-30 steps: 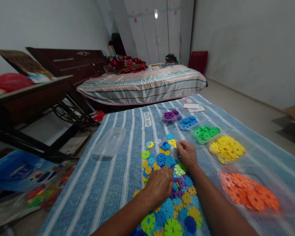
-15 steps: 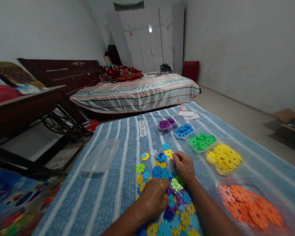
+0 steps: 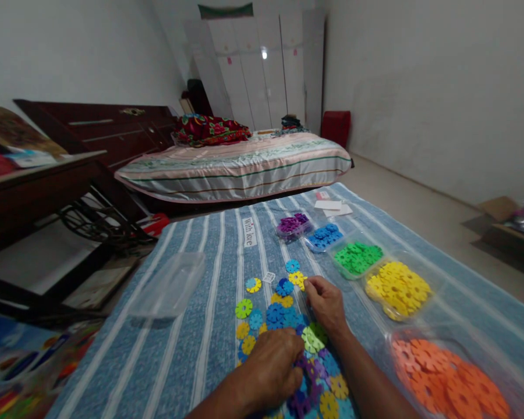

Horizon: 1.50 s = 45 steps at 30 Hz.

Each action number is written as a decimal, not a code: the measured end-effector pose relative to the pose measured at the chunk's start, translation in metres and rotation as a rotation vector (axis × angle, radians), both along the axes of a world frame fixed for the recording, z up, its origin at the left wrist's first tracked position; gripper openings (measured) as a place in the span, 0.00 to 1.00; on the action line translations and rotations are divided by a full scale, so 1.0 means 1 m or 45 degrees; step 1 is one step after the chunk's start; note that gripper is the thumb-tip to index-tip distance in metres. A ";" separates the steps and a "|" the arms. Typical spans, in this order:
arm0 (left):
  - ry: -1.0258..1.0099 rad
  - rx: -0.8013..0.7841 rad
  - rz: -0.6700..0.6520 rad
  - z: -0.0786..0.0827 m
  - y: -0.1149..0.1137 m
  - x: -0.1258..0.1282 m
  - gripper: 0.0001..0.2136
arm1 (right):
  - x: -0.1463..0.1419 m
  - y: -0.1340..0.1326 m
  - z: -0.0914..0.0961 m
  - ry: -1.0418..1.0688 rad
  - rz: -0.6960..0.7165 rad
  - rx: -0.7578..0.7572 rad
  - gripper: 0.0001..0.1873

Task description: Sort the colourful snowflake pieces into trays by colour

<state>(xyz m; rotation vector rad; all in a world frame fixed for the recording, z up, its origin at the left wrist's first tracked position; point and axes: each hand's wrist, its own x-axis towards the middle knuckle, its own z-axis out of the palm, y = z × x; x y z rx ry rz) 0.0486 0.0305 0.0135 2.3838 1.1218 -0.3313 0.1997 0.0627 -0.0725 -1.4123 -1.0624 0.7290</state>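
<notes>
Notched plastic snowflake discs in blue, yellow, green and purple lie in a loose pile [image 3: 282, 315] on the striped cloth. My left hand [image 3: 268, 364] is closed low over the near left part of that pile; its curled fingers hide whatever is in them. Further out, my right hand [image 3: 327, 302] is pinched, thumb and forefinger at the right edge of a yellow snowflake disc [image 3: 297, 280]. Just beyond it lies a light blue disc [image 3: 292, 266]. A light green group of discs [image 3: 313, 337] shows between my hands.
Clear tubs along the right hold purple [image 3: 293, 224], blue [image 3: 325, 235], green [image 3: 358, 256], yellow [image 3: 397, 288] and orange discs [image 3: 449, 372]. A clear lid or tub [image 3: 170, 285] lies on the left. White cards [image 3: 332, 206] lie near the far edge, with a bed [image 3: 236, 174] beyond.
The view has shifted slightly, so the tabletop sits a little lower in the picture. Both hands keep nearly the same places over the discs, and no disc has clearly moved.
</notes>
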 end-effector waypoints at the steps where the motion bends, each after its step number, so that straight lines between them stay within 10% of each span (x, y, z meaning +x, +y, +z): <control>1: -0.044 -0.016 0.038 0.001 0.004 -0.001 0.02 | 0.000 0.000 0.000 -0.004 0.001 -0.002 0.18; 10: -0.609 -0.017 0.662 0.009 0.102 0.005 0.03 | -0.003 0.000 -0.001 -0.007 -0.016 0.047 0.18; 19: -0.582 0.623 0.845 0.048 0.239 0.074 0.09 | -0.005 0.000 -0.002 0.009 -0.019 0.012 0.17; 28: -0.145 0.588 0.672 0.024 0.241 0.091 0.12 | -0.006 0.000 -0.001 0.001 -0.023 -0.009 0.16; 45: -0.012 0.624 0.513 0.027 0.246 0.095 0.07 | -0.007 0.000 0.002 0.011 -0.023 0.019 0.15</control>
